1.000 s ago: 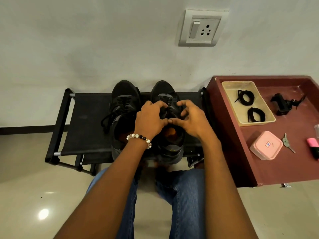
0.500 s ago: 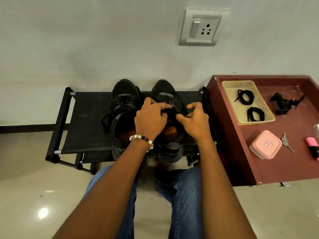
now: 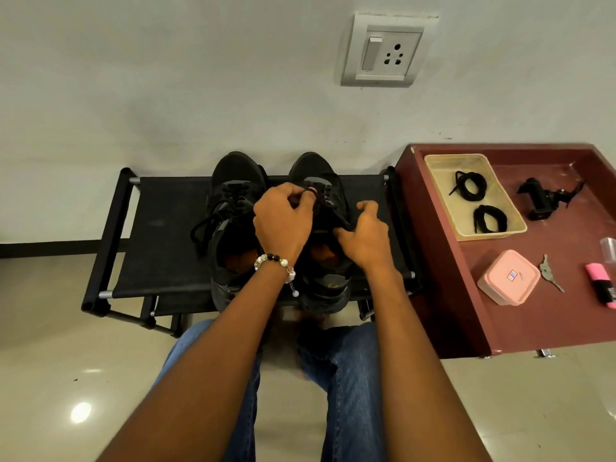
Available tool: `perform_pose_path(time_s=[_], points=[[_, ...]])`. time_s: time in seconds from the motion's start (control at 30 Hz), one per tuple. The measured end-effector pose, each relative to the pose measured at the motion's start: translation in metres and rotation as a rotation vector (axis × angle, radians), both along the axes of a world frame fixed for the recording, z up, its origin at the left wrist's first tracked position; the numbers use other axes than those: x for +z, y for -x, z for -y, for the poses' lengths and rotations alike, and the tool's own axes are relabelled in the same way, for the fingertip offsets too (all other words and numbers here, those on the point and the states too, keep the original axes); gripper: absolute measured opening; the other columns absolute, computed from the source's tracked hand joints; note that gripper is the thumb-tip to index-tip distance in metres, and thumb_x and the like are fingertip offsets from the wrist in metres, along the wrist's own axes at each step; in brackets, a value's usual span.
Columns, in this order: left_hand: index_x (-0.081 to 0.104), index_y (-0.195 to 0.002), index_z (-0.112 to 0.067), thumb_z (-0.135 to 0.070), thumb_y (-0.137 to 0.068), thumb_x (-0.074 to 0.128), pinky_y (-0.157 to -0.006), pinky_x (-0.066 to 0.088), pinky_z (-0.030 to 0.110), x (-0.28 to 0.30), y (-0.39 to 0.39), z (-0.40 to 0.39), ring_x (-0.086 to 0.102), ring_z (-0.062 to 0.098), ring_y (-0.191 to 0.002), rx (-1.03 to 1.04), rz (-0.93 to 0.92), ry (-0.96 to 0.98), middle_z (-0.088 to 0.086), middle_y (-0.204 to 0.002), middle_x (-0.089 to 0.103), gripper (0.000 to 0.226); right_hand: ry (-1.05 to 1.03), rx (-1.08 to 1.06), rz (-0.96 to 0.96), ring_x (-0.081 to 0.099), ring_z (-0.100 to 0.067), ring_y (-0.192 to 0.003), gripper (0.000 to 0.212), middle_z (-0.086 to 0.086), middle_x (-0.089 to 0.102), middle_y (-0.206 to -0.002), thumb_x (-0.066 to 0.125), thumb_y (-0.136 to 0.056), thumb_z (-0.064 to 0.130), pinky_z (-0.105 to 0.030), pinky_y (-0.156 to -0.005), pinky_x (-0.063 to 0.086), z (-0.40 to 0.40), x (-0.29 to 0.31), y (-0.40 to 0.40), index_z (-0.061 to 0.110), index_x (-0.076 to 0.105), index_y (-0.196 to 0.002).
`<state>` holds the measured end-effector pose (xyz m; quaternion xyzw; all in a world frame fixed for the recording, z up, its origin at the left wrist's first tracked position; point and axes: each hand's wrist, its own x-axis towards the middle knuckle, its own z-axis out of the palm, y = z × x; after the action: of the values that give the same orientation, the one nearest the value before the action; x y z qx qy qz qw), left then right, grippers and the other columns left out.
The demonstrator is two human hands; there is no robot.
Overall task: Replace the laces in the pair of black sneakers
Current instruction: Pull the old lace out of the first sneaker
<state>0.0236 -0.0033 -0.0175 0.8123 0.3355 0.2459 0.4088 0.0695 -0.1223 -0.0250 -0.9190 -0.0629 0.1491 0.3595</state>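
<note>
Against the white wall, a low black rack [image 3: 160,235] carries both sneakers.
The left hand [image 3: 283,221] pinches the lace on the right sneaker [image 3: 320,181]; the right hand [image 3: 363,235], now drawn aside, grips its side, so unlacing has begun. New laces [image 3: 470,186] wait in the tray [image 3: 436,181].

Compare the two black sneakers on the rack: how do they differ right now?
The left sneaker is untouched; the right sneaker has both hands on it, the left hand pinching its lace near the eyelets and the right hand holding its side. The left sneaker's lace hangs loose over its outer side; the right sneaker's is mostly hidden. Both stand toes to the wall on the black rack.
</note>
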Motion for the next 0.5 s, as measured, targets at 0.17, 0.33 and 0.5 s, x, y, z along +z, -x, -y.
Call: perform_pose_path(time_s=[0.17,0.33,0.5], points=[[0.067,-0.085,-0.034,-0.017,-0.087,0.057,-0.079,0.055,0.038,0.002,-0.003,0.004,0.064,0.011,-0.079,-0.064,0.129,0.234,-0.007,-0.086,0.069,0.020,0.047,-0.042,0.012,0.058,-0.034,-0.105,0.055,-0.017,0.056,-0.119,0.066,-0.087,0.023,-0.032,-0.073,0.039,-0.004,0.004,0.005,0.007,0.036,-0.130],[0.064,-0.078,-0.046,-0.031,-0.081,0.053,-0.102,0.030,0.050,0.009,0.000,-0.008,0.058,0.014,-0.100,-0.297,-0.025,0.035,-0.022,-0.068,0.062,0.018,0.034,-0.142,0.020,0.059,-0.038,-0.102,0.054,-0.019,0.056,-0.117,0.071,-0.084,0.026,-0.035,-0.074,0.044,-0.006,0.005,0.007,0.007,0.038,-0.123],[0.070,-0.098,-0.042,-0.053,-0.081,0.065,-0.100,0.023,0.047,0.016,0.008,-0.021,0.044,0.015,-0.112,-0.408,-0.339,-0.413,-0.015,-0.079,0.060,0.021,0.040,-0.192,0.043,0.060,-0.036,-0.102,0.053,-0.016,0.057,-0.115,0.074,-0.082,0.028,-0.038,-0.077,0.049,-0.007,0.008,0.008,0.008,0.042,-0.120]])
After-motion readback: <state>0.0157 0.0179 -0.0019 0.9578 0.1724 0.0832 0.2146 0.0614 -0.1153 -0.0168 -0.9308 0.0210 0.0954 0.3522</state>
